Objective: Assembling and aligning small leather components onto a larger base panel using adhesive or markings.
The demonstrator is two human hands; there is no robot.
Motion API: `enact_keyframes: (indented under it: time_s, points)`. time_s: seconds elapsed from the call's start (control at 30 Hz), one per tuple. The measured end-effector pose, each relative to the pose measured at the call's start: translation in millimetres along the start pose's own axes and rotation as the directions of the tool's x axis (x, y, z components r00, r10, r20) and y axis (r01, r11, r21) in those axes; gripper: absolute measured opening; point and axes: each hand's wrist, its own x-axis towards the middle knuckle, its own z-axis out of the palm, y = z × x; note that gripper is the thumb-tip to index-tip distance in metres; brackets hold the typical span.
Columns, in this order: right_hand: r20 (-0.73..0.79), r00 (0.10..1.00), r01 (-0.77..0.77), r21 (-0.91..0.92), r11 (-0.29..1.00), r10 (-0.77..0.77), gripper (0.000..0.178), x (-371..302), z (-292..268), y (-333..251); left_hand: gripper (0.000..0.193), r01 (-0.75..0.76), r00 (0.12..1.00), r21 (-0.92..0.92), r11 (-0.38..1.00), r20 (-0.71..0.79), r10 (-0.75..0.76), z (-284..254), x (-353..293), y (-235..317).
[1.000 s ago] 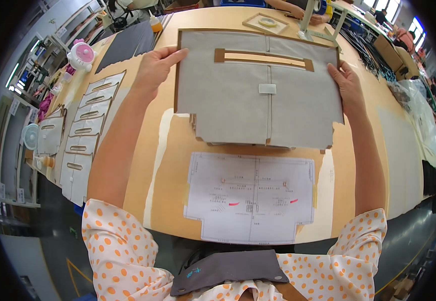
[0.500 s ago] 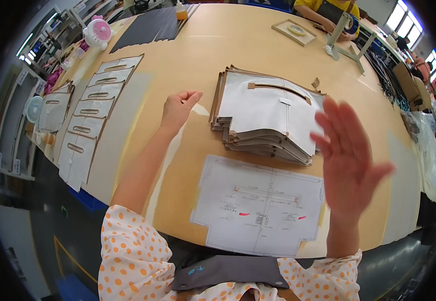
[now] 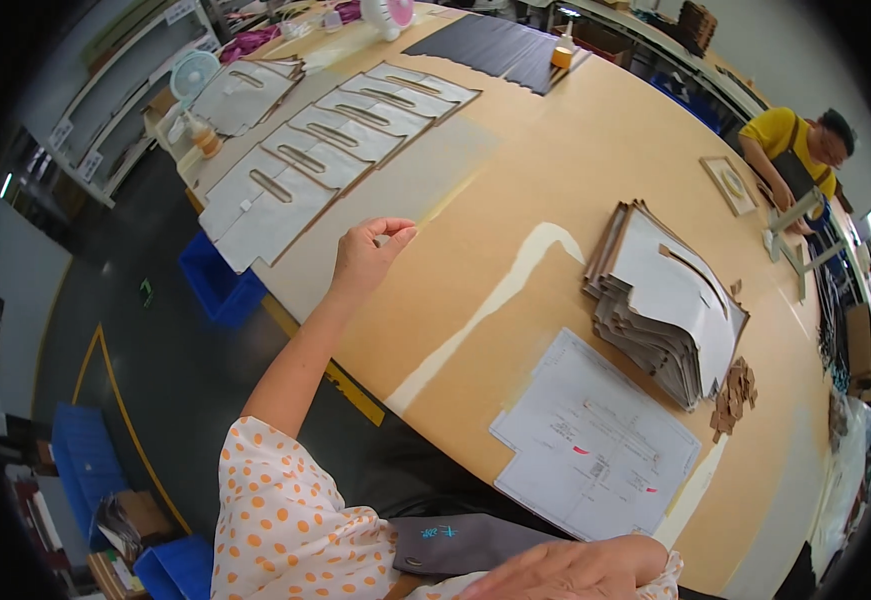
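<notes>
My left hand [image 3: 367, 258] hovers over the tabletop with thumb and fingers pinched together; anything between the fingertips is too small to make out. Close to it lies a row of overlapping white panels [image 3: 300, 160] with brown edges and long slots. My right hand [image 3: 565, 574] is low in front of my body, near the grey apron top, fingers stretched out and slightly blurred, with nothing seen in it. To the right is a stack of white and brown panels [image 3: 670, 275], the top one with a brown strip. In front of the stack lies a printed paper pattern [image 3: 595, 440].
Brown scraps [image 3: 733, 398] lie beside the stack. Dark strips [image 3: 490, 48] and a glue bottle [image 3: 562, 48] are at the far side. A person in yellow [image 3: 790, 150] works at the far right, near a wooden frame [image 3: 727, 186]. A blue bin [image 3: 220, 278] stands below the left edge.
The view has swung to the left, so the stack and pattern appear farther right. My right hand has dropped from beside the stack to my body. My left hand stays pinched.
</notes>
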Motion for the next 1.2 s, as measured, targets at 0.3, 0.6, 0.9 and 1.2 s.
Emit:
enact_keyframes:
  time_s: [0.3,0.6,0.9,1.2]
  points:
    - [-0.383,0.731,-0.682,-0.437,0.586,0.565,0.061,158.0,-202.3,167.5,0.033,-0.084,0.946,0.730,0.678,-0.155,0.284,-107.9,2.1,-71.0]
    - [-0.684,0.544,-0.746,-0.128,0.654,0.486,0.074,341.7,-327.3,297.9,0.027,-0.056,0.956,0.828,0.558,-0.117,0.270,-124.8,35.3,-97.4]
    - [-0.832,0.440,-0.554,0.046,0.831,0.340,0.052,425.7,-352.6,339.8,0.013,-0.174,0.947,0.968,0.178,0.114,0.302,-117.3,51.0,-102.9]
    - [-0.777,0.545,-0.593,-0.092,0.800,0.314,0.036,427.8,-348.1,376.9,0.014,-0.253,0.912,0.958,0.136,0.189,0.364,-123.2,52.3,-97.7]
